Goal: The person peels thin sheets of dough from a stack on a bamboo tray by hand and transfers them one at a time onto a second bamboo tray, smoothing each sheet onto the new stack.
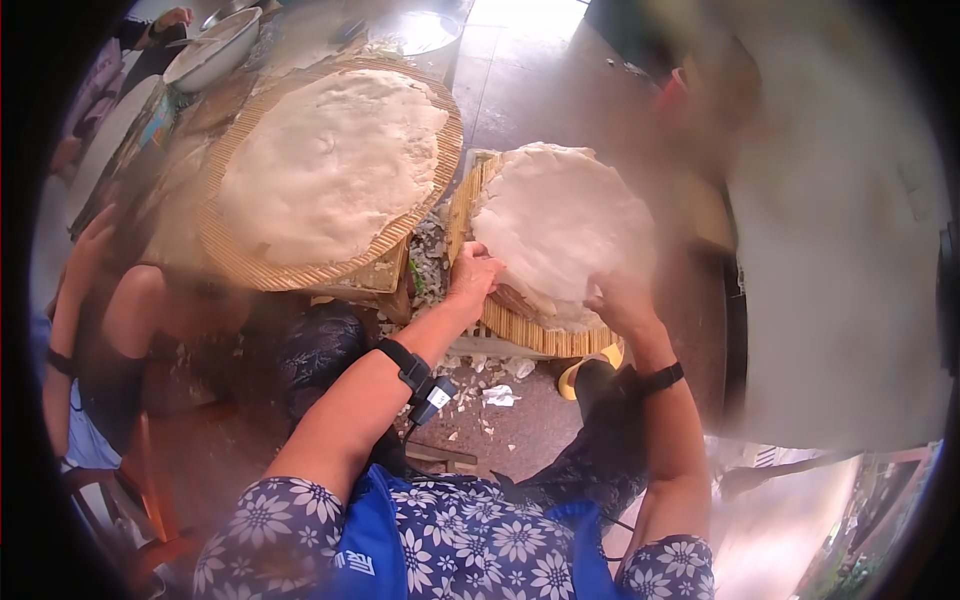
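1. Left hand [472,275] resting on the near left edge of the round white sheet [562,232], fingers [484,262] curled down on it, looks like gripping the rim.
2. Right hand [618,300] at the near right edge of the same sheet, fingers tucked in at the rim; cannot tell for sure if pinching or just pressing.
3. Sheet lying on a round woven bamboo tray [500,318], just past the fingertips, tilted toward the body. Tray sitting on a pale crate [492,345] on the floor, not on a desk.
4. Look of the sheet: white, thin, round, a bit wrinkly, edges bumpy and uneven. Covering almost all of the tray.
5. Probably soft and floppy, and light. Likely easy to tear, maybe a bit sticky.
6. Best place to hold, at a guess: the near rim, at 2 spots well apart, like the 2 hands now, so no sagging in the middle.
7. To the left of the left fingers, a bigger tray [250,260] with another white sheet [330,160] on it.
8. Far past that, a white bowl [212,50]. Another person's arm [75,270] far off to the left.
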The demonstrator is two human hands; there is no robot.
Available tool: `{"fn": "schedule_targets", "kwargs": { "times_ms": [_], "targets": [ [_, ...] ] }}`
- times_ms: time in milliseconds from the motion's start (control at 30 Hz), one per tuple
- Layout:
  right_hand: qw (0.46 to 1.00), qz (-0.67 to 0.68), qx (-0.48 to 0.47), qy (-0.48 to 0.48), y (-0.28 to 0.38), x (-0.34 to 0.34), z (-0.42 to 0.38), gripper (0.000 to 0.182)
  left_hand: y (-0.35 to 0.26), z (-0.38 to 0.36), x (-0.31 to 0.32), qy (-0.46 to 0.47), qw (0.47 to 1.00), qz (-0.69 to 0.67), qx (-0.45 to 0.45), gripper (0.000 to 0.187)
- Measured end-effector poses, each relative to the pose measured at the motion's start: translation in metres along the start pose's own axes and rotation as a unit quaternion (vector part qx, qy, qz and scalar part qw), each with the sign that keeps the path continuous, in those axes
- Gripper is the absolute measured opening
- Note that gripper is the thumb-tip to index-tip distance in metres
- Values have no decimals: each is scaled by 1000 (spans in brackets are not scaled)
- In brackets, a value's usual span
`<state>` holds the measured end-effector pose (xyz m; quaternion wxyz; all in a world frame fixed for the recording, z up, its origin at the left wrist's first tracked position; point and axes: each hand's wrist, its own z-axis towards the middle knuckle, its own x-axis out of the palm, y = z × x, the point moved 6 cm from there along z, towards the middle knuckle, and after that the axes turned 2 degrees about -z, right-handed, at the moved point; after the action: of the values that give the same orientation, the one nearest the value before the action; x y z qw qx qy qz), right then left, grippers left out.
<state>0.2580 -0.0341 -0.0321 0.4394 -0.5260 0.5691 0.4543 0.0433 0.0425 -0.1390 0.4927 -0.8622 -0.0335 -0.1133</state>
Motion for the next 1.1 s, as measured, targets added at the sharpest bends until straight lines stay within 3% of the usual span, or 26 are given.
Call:
{"fn": "schedule_targets", "kwargs": {
  "times_ms": [67, 167, 267, 367, 467, 567, 800, 1000, 1100],
  "targets": [
    [1000, 2, 4, 1, 11, 0, -5, 27, -4, -4, -4, -9, 999, -40, 5, 48],
    [1000, -5, 22, 3, 25, 9, -10, 29, -10, -5, -16, -57, 998, 30, 10, 64],
    [999, -20, 43, -19, 29, 18, -12, 26, -20, -12, -21, -37, 999, 20, 34, 66],
    [997, 3, 53, -49, 28, 13, -18, 25, -30, -23, -21, 19, 999, -3, 31, 61],
    [984, 17, 80, -161, 18, 7, -32, 20, -42, -39, -19, 71, 997, -9, 36, 56],
    [985, 14, 110, -133, 1, 35, -34, 19, -47, -52, -16, 90, 995, 13, 40, 50],
    [984, 36, 104, -142, 0, 20, -35, 22, -53, -66, -17, 118, 991, 41, 37, 39],
    [968, 95, 72, -220, -10, -18, 15, 30, -49, -77, -3, 245, 964, 85, 52, 36],
    [962, 92, 44, -253, -17, -27, 64, 34, -54, -90, 1, 276, 940, 178, 87, 35]
  ]
}}
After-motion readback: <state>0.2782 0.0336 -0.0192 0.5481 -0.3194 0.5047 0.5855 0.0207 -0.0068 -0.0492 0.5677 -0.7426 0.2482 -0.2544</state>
